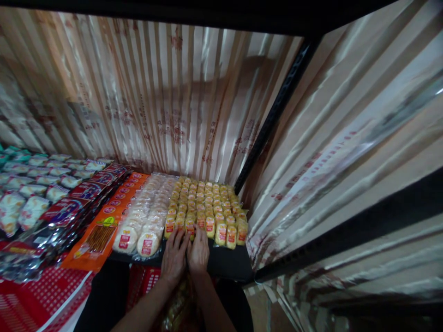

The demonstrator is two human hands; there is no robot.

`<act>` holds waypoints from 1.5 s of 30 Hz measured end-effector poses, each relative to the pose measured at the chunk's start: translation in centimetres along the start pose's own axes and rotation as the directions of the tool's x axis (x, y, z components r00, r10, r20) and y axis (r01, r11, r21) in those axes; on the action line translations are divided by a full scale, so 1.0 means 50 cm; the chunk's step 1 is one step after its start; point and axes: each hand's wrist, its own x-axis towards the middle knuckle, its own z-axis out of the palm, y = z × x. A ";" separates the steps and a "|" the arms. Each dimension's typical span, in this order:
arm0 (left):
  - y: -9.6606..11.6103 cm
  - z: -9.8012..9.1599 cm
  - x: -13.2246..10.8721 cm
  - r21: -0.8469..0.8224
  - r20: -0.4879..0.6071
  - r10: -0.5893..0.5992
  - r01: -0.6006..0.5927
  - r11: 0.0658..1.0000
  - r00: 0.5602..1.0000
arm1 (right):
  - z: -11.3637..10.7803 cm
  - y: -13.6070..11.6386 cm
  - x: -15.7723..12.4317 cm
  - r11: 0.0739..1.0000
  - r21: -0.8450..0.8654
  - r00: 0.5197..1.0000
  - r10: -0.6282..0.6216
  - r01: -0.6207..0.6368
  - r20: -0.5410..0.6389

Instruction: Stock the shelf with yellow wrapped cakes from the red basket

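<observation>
Reaching side by side to the near edge of the block of yellow snack packs (pixel 209 224), the left hand (pixel 174 253) and right hand (pixel 198 251) have their fingertips at the front row; whether any fingers close on a pack can't be made out. The packs stand in rows on the dark shelf (pixel 230 265), between the round white cracker packs (pixel 148 243) on the left and the black post (pixel 270 117) on the right. Beyond the crackers lies an orange bag (pixel 98 237).
</observation>
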 end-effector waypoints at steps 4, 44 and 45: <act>-0.002 0.010 -0.001 0.034 -0.012 0.023 -0.023 0.999 1.000 | 0.009 0.003 0.003 0.999 0.028 0.999 0.036 -0.036 -0.004; -0.003 0.005 -0.003 0.036 0.095 0.069 -0.072 0.997 0.993 | -0.002 -0.007 0.039 0.991 0.134 1.000 -0.009 0.013 -0.030; -0.003 0.006 -0.003 0.045 0.088 0.076 -0.081 0.996 0.993 | 0.003 -0.007 0.037 0.991 0.130 1.000 -0.029 0.030 -0.010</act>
